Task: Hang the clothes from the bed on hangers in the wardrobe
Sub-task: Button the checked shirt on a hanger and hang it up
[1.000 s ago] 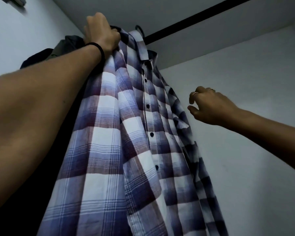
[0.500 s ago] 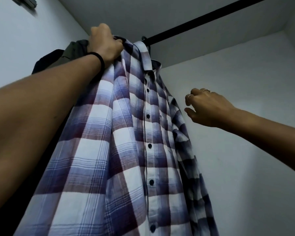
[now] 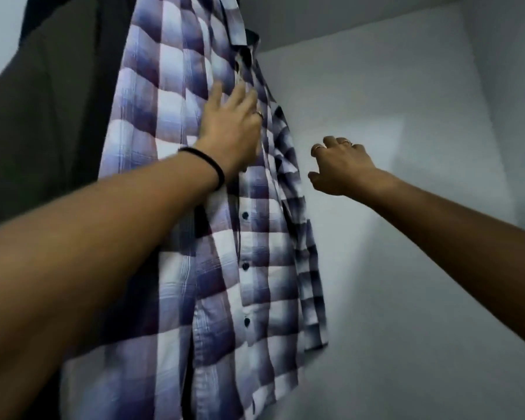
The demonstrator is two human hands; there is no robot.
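A blue, purple and white plaid shirt hangs inside the wardrobe, its buttoned front facing me; its hanger and the rail are out of frame at the top. My left hand, a black band on its wrist, lies with straight fingers against the shirt's chest near the button placket. My right hand hovers just right of the shirt's far sleeve, fingers loosely curled, holding nothing and touching nothing.
Dark garments hang to the left of the plaid shirt. The wardrobe's white back wall and side wall close in the space on the right.
My left hand has let go of the shirt's collar at the top and dropped down onto its chest. The view has tilted lower, so the rail is out of frame. The right hand barely moved.
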